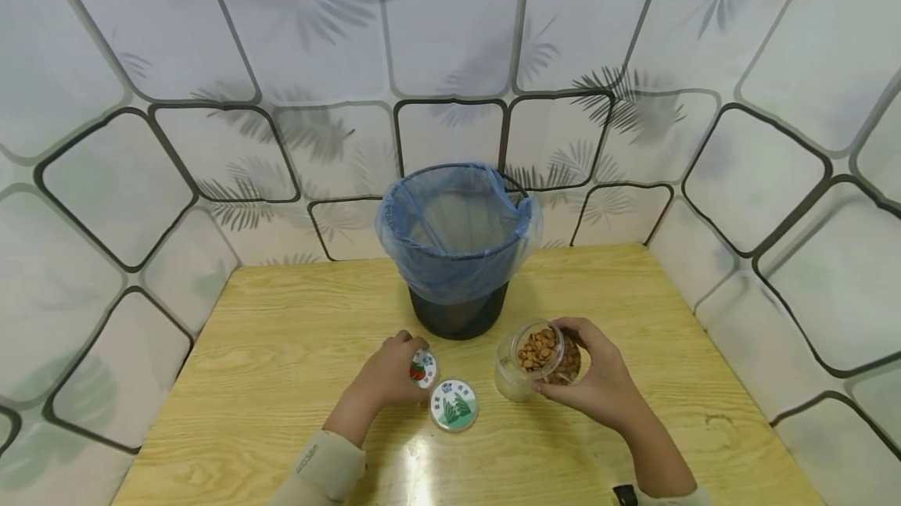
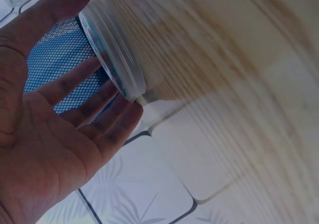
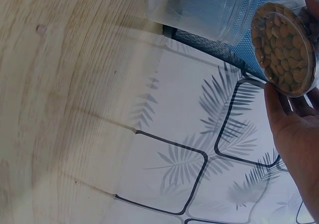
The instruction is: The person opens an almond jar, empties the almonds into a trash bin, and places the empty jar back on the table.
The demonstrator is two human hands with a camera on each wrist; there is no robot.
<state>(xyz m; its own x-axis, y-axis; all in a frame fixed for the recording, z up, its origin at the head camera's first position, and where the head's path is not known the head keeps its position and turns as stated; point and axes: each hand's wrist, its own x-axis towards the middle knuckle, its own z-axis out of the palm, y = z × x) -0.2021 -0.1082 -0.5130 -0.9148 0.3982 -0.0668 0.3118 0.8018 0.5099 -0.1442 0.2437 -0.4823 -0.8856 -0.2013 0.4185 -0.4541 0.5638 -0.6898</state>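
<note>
My left hand (image 1: 387,369) grips the edges of a round clear-rimmed lid (image 1: 424,368) with a red picture on top. The left wrist view shows that lid close to the table, thumb at one side and fingertips at the other. Just right of it lies a second round lid (image 1: 454,404) with a green picture. My right hand (image 1: 598,377) holds a clear jar of brown almond-like pieces (image 3: 281,50), tilted, with its open mouth toward the left. Under its mouth stands another clear jar (image 1: 511,382), which looks empty in the right wrist view.
Behind the jars stands a dark mesh bin (image 1: 457,318) lined with a blue plastic bag (image 1: 450,275). The wooden table (image 1: 281,334) is enclosed at the back and sides by patterned walls (image 1: 450,37).
</note>
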